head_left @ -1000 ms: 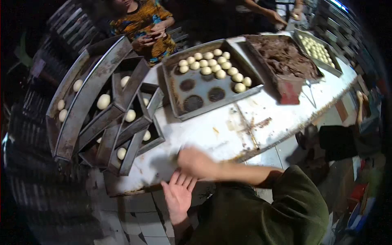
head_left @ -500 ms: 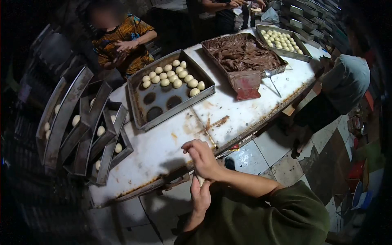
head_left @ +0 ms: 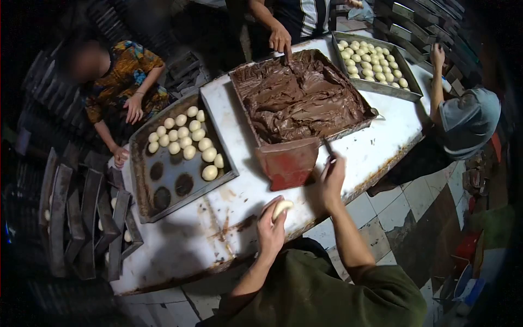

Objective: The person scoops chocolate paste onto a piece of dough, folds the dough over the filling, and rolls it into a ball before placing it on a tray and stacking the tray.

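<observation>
Your left grip (head_left: 271, 229) is closed around a pale dough piece (head_left: 282, 209), thumb and fingers on either side of it, and the curved top of the dough shows above the fingers. Your right grip (head_left: 332, 182), to the right of the dough, is clamped on a thin dark handle (head_left: 329, 149); its upper end stands by the near edge of the paste tray (head_left: 244, 109), and you cannot tell whether it dips into the brown paste (head_left: 310, 103). That tray sits on the desk (head_left: 376, 150) just beyond both grips, with a worn red panel (head_left: 287, 168) at its near side, right above your left grip. To the left of your left grip lies a ball tray (head_left: 168, 173), where pale dough balls (head_left: 188, 152) fill the far part and dark round stains mark the near part. Farther left, narrow metal pans (head_left: 87, 218) stand stacked at angles with pale balls among them. Well beyond your right grip, another tray (head_left: 381, 89) holds more balls. Across the desk, a co-worker's hand (head_left: 280, 39) points down at the far edge of the paste; contact is unclear. On the far left, a person in a patterned shirt (head_left: 125, 71) has one hand (head_left: 121, 156) beside the ball tray.
</observation>
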{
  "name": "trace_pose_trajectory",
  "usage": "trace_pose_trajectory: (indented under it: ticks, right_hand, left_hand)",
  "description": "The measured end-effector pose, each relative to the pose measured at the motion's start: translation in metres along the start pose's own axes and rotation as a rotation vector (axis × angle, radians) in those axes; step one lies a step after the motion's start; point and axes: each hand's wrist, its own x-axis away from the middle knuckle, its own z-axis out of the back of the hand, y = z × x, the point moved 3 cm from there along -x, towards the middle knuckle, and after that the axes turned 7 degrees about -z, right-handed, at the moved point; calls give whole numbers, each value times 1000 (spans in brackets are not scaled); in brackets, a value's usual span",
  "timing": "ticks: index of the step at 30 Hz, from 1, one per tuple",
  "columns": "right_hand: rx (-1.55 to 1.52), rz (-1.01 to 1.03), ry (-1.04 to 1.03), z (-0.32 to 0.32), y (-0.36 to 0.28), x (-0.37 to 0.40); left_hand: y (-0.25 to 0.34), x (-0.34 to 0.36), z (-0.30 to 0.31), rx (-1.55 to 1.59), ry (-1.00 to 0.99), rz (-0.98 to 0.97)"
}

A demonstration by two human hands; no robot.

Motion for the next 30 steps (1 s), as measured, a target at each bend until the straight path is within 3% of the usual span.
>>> trace_pose_trajectory:
  ticks: [1, 3, 4, 5, 7, 9, 11, 12, 13, 15, 18, 19, 21, 23, 25, 29, 30]
  right_hand:
    - [-122, 63, -100, 2, -20, 14]
    - [-194, 180, -340, 4, -48, 15]
    - [-173, 150, -317, 2, -42, -5]
    - [-153, 122, -295, -1, -36, -35]
    - [247, 137, -307, -6, -26, -99]
    - [517, 96, -369, -25, -4, -151]
    - [595, 175, -359, -40, -7, -164]
    - [678, 246, -341, -44, -12, -168]
    - [656, 63, -539, -53, -10, -165]
    - [574, 141, -611, -53, -15, -155]
    - [-192, 31, -964, -41, -28, -134]
    - [-471, -94, -1024, -32, -35, -119]
    - [-600, 5, -964, -9, -65, -93]
    - [-443, 450, -742, 4, -83, -78]
    - [-542, 517, -680, -8, -62, -58]
    - [-451, 641, -599, -9, -15, -62]
    - [-387, 625, -548, -4, -2, -61]
  left_hand:
    - [-8, -8, -22, 277, 42, 148]
    - [-1, -15, -55, 512, -40, 326]
    - [1, -13, -70, 985, 0, 414]
    - [16, -21, -70, 1135, -40, 411]
    - [25, -29, -66, 1351, -102, 397]
    - [35, -38, -59, 1381, -116, 406]
    - [37, -47, -54, 1411, -115, 405]
    - [32, -50, -52, 1306, 14, 488]
    - [26, -50, -47, 1193, 143, 577]
    - [21, -63, -34, 1046, 262, 523]
    - [13, -87, -15, 1065, 380, 455]
    - [13, -96, -11, 1110, 398, 453]
    - [25, -107, -9, 1268, 310, 429]
    - [49, -112, -13, 1389, 191, 373]
    - [69, -110, -16, 1436, 148, 424]
    - [38, -91, -5, 1570, 173, 428]
    - [33, -84, 4, 1418, 132, 298]
